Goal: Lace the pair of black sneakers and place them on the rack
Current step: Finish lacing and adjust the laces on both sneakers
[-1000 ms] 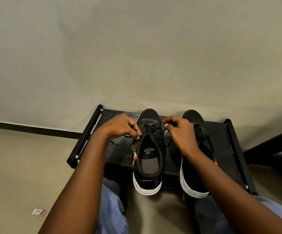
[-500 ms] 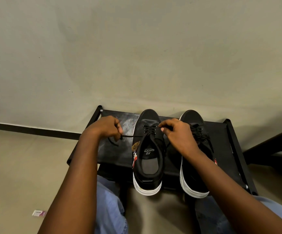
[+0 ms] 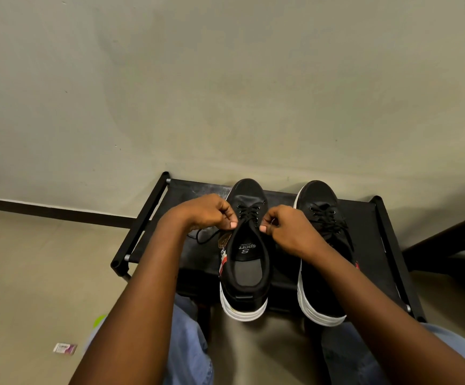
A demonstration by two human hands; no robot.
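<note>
Two black sneakers with white soles stand side by side on a low black rack [image 3: 370, 245], toes toward the wall. The left sneaker [image 3: 246, 270] has its tongue and grey insole showing. My left hand [image 3: 206, 211] pinches a black lace [image 3: 207, 237] at the shoe's left top eyelets; the lace's loose end trails onto the rack. My right hand [image 3: 287, 227] pinches the other lace end at the right top eyelets. The right sneaker [image 3: 323, 218] is laced and partly hidden under my right forearm.
The rack stands against a plain wall with a dark skirting [image 3: 45, 211]. A small pink-and-white wrapper [image 3: 65, 348] lies on the floor at lower left. A dark piece of furniture [image 3: 453, 245] sits at the right. My knees in blue jeans are below the rack.
My left hand, which had pulled the lace out to the left, has come back to the left sneaker's eyelets. My right hand has shifted slightly down beside the tongue.
</note>
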